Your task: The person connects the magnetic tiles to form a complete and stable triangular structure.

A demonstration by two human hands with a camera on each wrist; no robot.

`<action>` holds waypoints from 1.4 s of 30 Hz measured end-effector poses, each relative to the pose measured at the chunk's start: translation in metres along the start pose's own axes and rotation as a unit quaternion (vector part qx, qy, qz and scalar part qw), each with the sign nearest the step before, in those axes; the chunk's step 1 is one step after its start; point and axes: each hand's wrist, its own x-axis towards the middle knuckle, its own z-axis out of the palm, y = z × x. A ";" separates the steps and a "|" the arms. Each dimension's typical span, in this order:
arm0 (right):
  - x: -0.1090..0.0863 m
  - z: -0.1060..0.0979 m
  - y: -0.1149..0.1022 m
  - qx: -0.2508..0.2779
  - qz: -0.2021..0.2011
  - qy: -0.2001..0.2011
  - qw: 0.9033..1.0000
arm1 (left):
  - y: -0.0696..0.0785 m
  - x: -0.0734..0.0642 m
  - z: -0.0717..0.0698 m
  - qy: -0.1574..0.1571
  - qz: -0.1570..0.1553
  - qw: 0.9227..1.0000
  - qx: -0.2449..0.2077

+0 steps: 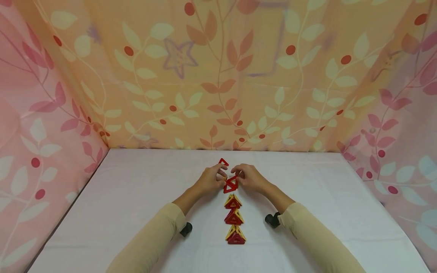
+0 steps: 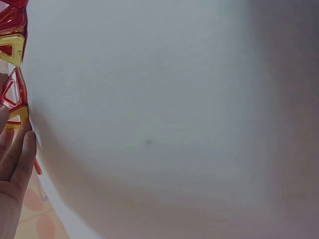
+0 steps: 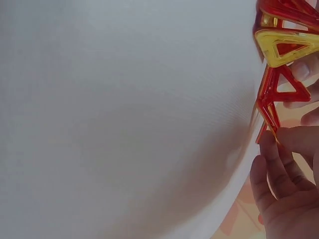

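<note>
Between the two hands stands a partly folded group of red triangular magnetic tiles [image 1: 230, 185], with a yellow triangular magnetic tile [image 2: 19, 115] on its left side. My left hand [image 1: 211, 179] holds that yellow tile between thumb and fingers, the thumb mostly cut off in the left wrist view. From the other side, my right hand [image 1: 252, 179] pinches the edge of a red triangular magnetic tile [image 3: 271, 117] with thumb and fingertips. One loose red triangular tile [image 1: 223, 162] lies just beyond the left fingertips.
Nearer the body, several red and yellow tile pyramids [image 1: 234, 217] stand in a line on the white tabletop [image 1: 136, 189]. Black wrist cameras [image 1: 272, 220] sit by the sleeve cuffs. Floral cloth [image 1: 218, 76] hangs behind and along both sides.
</note>
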 end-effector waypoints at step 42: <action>-0.007 0.002 -0.007 0.024 -0.023 -0.014 0.999 | 0.002 -0.003 0.003 -0.002 0.024 1.000 0.016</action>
